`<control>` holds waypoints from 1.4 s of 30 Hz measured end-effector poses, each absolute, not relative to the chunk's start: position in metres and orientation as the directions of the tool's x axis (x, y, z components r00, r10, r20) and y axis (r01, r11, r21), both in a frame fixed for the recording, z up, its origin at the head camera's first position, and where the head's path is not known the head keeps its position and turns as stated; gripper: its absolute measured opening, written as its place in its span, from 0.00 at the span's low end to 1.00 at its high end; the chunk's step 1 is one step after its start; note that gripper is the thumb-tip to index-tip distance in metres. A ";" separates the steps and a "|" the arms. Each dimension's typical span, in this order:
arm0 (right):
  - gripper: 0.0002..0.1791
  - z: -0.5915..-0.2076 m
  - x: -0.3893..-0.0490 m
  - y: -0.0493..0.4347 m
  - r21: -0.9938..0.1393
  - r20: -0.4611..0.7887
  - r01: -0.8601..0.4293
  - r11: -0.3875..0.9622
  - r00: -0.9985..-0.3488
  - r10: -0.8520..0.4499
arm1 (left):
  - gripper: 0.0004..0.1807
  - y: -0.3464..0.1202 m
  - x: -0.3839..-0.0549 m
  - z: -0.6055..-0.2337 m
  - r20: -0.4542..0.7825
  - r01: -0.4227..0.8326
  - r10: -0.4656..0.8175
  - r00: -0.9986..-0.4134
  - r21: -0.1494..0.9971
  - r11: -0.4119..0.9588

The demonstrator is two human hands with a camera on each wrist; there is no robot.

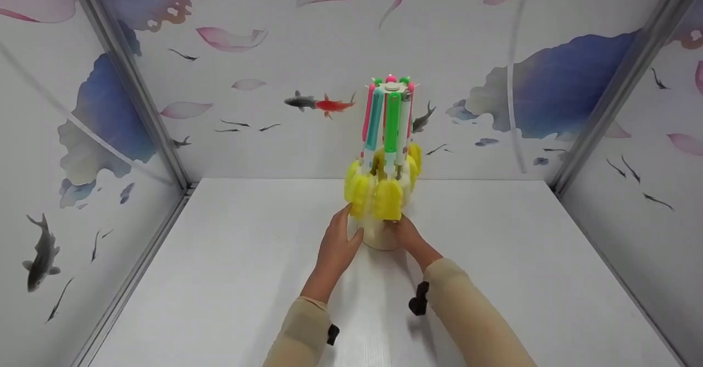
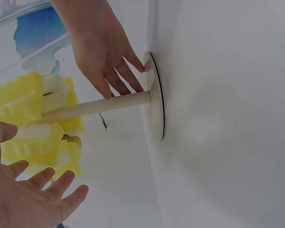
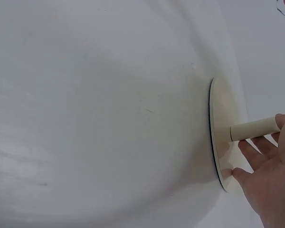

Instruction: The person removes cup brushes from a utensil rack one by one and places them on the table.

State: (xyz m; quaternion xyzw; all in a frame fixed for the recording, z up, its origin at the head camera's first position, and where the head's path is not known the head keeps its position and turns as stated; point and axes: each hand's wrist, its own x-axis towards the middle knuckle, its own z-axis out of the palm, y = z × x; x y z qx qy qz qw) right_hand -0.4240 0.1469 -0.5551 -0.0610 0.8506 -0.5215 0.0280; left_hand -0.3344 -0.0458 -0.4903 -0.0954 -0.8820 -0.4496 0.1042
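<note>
A tall stand with a round cream base point(image 3: 225, 135) and a pale pole point(image 2: 99, 107) stands on the white table. Around its upper part hang several tools with coloured handles point(image 1: 392, 122) in green, teal, pink and white. Their lower ends carry ridged yellow heads point(image 1: 388, 199); what kind of tool cannot be told. My left hand point(image 2: 31, 199) is spread, fingers apart, beside the yellow heads. Low on the pole, my right hand point(image 2: 102, 54) has its loosely straight fingertips at the pole, just above the base. One finger point(image 3: 241, 175) reaches down to the base.
The white tabletop point(image 1: 230, 279) runs back to a wall point(image 1: 307, 153) printed with fish and petals. Side panels with metal corner posts point(image 1: 129, 76) rise at left and right. Both wrists carry small black devices point(image 1: 419, 299).
</note>
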 end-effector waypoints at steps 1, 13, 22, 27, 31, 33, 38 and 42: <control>0.24 -0.555 -0.425 0.146 -0.884 0.008 -0.070 0.462 -0.991 -0.134 | 0.33 -0.046 -0.335 -0.491 0.264 0.256 0.071 -0.962 0.778 0.574; 0.18 -0.556 -0.427 0.138 -0.943 0.043 -0.069 0.325 -0.995 -0.087 | 0.34 -0.050 -0.335 -0.496 0.231 0.226 0.062 -0.971 0.804 0.550; 0.20 -0.560 -0.428 0.136 -0.952 0.047 -0.066 0.300 -0.996 -0.072 | 0.34 -0.054 -0.333 -0.496 0.247 0.239 0.059 -0.967 0.810 0.535; 0.20 -0.562 -0.429 0.136 -0.923 0.055 -0.074 0.378 -0.997 -0.063 | 0.35 -0.053 -0.332 -0.495 0.236 0.226 0.050 -0.970 0.813 0.536; 0.19 -0.561 -0.428 0.136 -0.924 0.018 -0.031 0.381 -0.999 -0.036 | 0.35 -0.053 -0.331 -0.495 0.230 0.217 0.041 -0.972 0.822 0.526; 0.18 -0.560 -0.428 0.136 -0.918 0.013 -0.024 0.397 -0.999 -0.030 | 0.35 -0.053 -0.331 -0.494 0.227 0.214 0.040 -0.973 0.825 0.524; 0.16 -0.559 -0.430 0.137 -0.881 0.047 -0.058 0.469 -0.998 -0.035 | 0.35 -0.053 -0.332 -0.493 0.224 0.216 0.045 -0.973 0.836 0.504; 0.18 -0.557 -0.430 0.137 -0.869 0.021 -0.043 0.493 -0.999 -0.050 | 0.35 -0.055 -0.333 -0.491 0.222 0.210 0.032 -0.975 0.850 0.483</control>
